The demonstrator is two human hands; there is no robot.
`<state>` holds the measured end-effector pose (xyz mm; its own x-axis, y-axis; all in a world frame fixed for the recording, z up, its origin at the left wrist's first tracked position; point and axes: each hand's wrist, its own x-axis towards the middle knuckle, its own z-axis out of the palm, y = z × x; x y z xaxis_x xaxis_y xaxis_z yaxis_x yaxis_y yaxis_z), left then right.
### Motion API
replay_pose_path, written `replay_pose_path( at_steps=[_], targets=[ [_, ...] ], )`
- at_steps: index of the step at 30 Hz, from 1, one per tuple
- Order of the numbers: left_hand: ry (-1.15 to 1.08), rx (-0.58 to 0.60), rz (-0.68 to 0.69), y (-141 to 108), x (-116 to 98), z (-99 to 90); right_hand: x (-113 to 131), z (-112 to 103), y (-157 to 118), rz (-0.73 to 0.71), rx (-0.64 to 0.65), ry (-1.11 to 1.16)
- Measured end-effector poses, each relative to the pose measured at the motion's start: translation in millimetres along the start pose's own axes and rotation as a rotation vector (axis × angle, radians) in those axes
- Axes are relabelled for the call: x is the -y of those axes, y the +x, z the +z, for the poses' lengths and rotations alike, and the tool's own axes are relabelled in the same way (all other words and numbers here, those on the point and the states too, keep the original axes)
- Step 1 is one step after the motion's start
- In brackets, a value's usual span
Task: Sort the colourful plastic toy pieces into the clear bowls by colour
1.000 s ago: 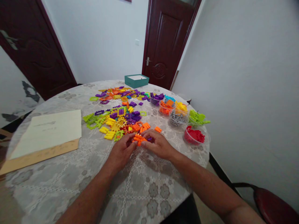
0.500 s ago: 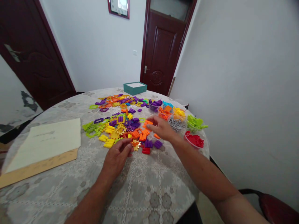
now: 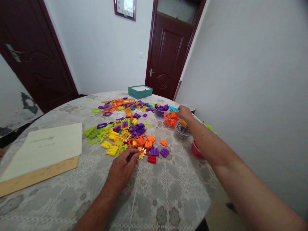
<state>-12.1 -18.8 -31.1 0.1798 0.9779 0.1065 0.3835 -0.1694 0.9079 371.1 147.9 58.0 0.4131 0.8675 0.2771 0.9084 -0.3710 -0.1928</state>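
My left hand (image 3: 123,166) rests at the near edge of a pile of plastic building pieces (image 3: 125,136), thumb and fingers closed at the edge of a gold notched tile (image 3: 141,153). Purple ribbed pieces (image 3: 154,151) and a red ribbed piece (image 3: 151,159) lie just right of it. My right hand (image 3: 184,112) is stretched far out over the bowls, fingers curled beside the bowl of orange pieces (image 3: 171,119). What its fingertips hold, if anything, is hidden. A bowl of grey pieces (image 3: 183,130) sits below that wrist, and blue pieces (image 3: 173,108) are just beyond.
Bowls of purple pieces (image 3: 161,109) and red pieces (image 3: 197,150) stand on the right, the red one partly behind my forearm. A second pile (image 3: 125,104) lies farther back, near a teal box (image 3: 140,92). Paper sheets (image 3: 45,147) lie on the left.
My right hand has moved from the pile, where it held an orange piece, right and away to the bowls. That piece no longer shows at the pile. My left hand stays by the gold tile.
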Motion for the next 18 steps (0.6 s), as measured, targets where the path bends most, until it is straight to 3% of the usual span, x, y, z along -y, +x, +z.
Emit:
replay_pose_path(
  at_steps=[4,7,10,14,16,18],
  targets=[
    [0.045,-0.001,0.012,0,0,-1.7,-6,-2,-5,0.023,-0.02,0.001],
    [0.077,-0.02,0.022,-1,-1,-3.5,-3,-10,-28,-0.017,-0.103,0.056],
    [0.082,-0.046,0.022,0,-1,-5.0,9,-17,-73,-0.216,-0.189,0.195],
    [0.088,-0.042,0.022,1,2,-5.0,32,-32,-123,-0.464,-0.031,0.239],
    [0.122,-0.041,0.028,1,3,-4.9,39,-42,-121,-0.515,0.002,0.238],
    [0.175,-0.046,0.035,1,4,-5.5,41,-52,-100,-0.526,0.027,0.259]
  ],
)
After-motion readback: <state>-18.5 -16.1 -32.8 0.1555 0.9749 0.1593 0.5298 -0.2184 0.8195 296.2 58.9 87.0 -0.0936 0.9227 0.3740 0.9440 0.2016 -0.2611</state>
